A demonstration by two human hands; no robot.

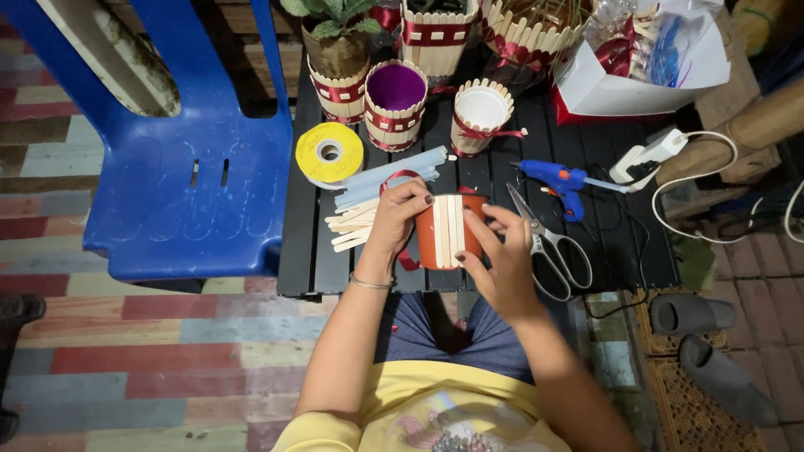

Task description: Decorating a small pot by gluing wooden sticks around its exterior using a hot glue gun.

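Both hands grip a stick-clad orange pot over the bench's near edge.
Left hand (394,219) and right hand (502,259) clasp the orange pot (448,232); scissors (548,244) just right, loose craft sticks (356,226) left, blue glue gun (557,180) beyond on the black bench (469,172).

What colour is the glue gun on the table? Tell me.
Blue, with an orange trigger; the glue gun shows in the head view.

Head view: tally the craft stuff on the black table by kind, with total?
Stick-covered pots: 5, including the potted plant, plus purple-lined and white-lined ones
Orange pot in both hands: 1
Yellow ribbon roll: 1
Blue glue gun: 1
Scissors: 1
Loose stick pile: 1
Total: 10
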